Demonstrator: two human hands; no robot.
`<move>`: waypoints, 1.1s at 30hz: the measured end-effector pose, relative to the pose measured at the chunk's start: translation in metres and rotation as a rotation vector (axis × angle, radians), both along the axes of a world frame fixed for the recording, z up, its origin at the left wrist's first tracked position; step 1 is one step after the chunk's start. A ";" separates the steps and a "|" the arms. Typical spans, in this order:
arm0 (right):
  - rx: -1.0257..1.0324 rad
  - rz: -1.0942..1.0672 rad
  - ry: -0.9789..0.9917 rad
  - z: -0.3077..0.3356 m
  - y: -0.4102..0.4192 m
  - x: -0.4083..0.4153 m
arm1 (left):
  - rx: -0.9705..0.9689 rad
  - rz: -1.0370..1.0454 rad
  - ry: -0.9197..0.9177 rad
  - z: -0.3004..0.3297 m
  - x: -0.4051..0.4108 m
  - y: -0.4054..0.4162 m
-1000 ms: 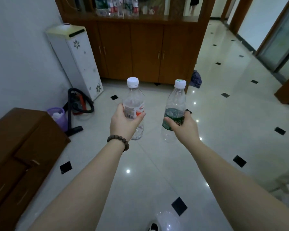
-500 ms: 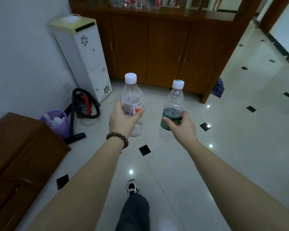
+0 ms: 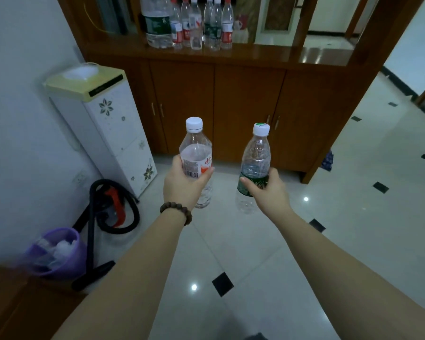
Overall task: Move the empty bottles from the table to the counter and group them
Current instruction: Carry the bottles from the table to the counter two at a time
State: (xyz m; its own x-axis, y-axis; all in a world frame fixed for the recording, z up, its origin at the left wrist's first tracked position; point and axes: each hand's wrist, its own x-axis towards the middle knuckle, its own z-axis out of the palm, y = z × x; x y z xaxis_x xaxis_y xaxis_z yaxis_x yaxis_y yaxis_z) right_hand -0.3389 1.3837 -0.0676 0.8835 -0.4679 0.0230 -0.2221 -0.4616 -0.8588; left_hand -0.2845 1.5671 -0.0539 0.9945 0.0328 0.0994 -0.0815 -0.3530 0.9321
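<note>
My left hand [image 3: 182, 185] grips a clear empty bottle with a red-and-white label [image 3: 196, 148], upright, white cap on top. My right hand [image 3: 268, 190] holds a second clear bottle with a green label [image 3: 255, 158], also upright and capped. Both are held out in front of me above the tiled floor. Ahead stands the wooden counter [image 3: 268, 54], and on its left part a group of several empty bottles [image 3: 194, 23] stands close together, one of them much larger.
A white water dispenser [image 3: 103, 126] stands against the left wall beside the counter's cabinet doors [image 3: 219, 111]. A vacuum cleaner with a black hose [image 3: 111, 207] and a purple bin [image 3: 57, 253] lie on the floor at left. A brown cabinet [image 3: 17, 307] fills the near left corner.
The view has come closer to the counter and tilted up, so the bottles on its top now show. Both hands keep the same grip on their bottles.
</note>
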 end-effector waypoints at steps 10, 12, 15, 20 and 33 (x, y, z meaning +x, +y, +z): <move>-0.027 -0.038 -0.015 -0.014 -0.075 0.160 | 0.042 -0.069 -0.051 -0.002 0.170 -0.077; -0.040 -0.038 -0.025 -0.013 -0.100 0.201 | 0.045 -0.081 -0.074 0.002 0.211 -0.099; -0.046 -0.026 -0.037 -0.003 -0.139 0.266 | 0.033 -0.083 -0.097 0.013 0.278 -0.136; -0.024 -0.014 -0.091 0.026 -0.197 0.362 | 0.041 -0.087 -0.158 0.042 0.381 -0.193; -0.059 -0.055 -0.152 0.060 -0.290 0.566 | 0.012 -0.091 -0.279 0.081 0.603 -0.283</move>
